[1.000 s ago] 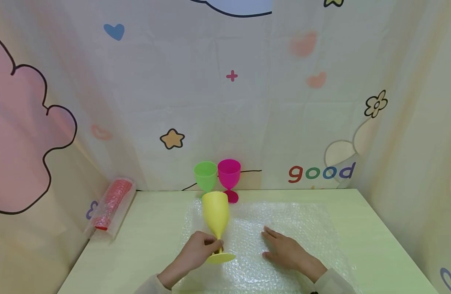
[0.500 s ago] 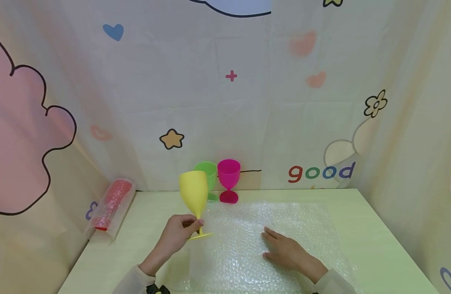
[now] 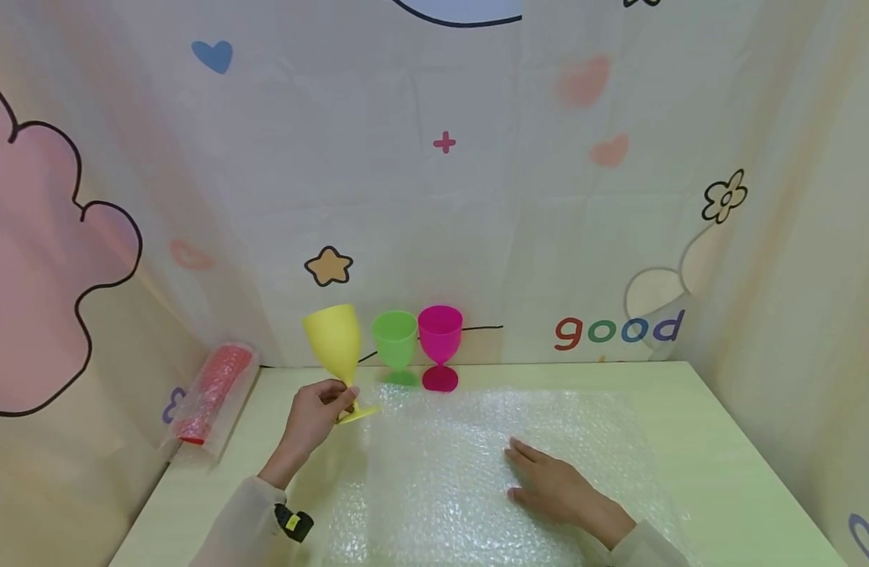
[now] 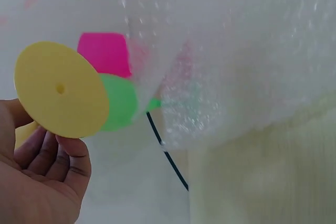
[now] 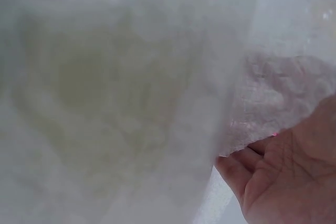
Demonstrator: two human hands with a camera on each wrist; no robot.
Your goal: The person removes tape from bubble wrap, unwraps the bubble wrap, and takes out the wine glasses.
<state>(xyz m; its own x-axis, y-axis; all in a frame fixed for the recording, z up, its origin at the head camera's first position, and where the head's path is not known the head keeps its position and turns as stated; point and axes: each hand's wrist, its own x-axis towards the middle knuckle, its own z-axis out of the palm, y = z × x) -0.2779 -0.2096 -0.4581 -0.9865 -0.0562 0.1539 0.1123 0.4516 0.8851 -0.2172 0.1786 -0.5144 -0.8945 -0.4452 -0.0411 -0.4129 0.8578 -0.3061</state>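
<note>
My left hand (image 3: 314, 416) grips a yellow plastic goblet (image 3: 335, 342) by its stem, above the left back part of the table. The goblet leans slightly left, bowl up. In the left wrist view its round yellow foot (image 4: 60, 90) faces the camera, with the fingers curled around the stem behind it. My right hand (image 3: 562, 487) rests on a spread sheet of bubble wrap (image 3: 441, 457), fingers extended. Wrap fills much of the right wrist view, blurred, beside the hand (image 5: 294, 171). A green goblet (image 3: 395, 340) and a pink goblet (image 3: 441, 340) stand upright behind the sheet.
At the table's left back corner lies a red item (image 3: 218, 390) rolled in bubble wrap. A printed cloth backdrop (image 3: 477, 220) rises behind the pale table (image 3: 711, 472) and along both sides. A black wrist device (image 3: 293, 522) sits at the left sleeve.
My left hand has carried the yellow goblet left and back, away from over the bubble wrap, so the green goblet shows fully. The right hand has stayed in place.
</note>
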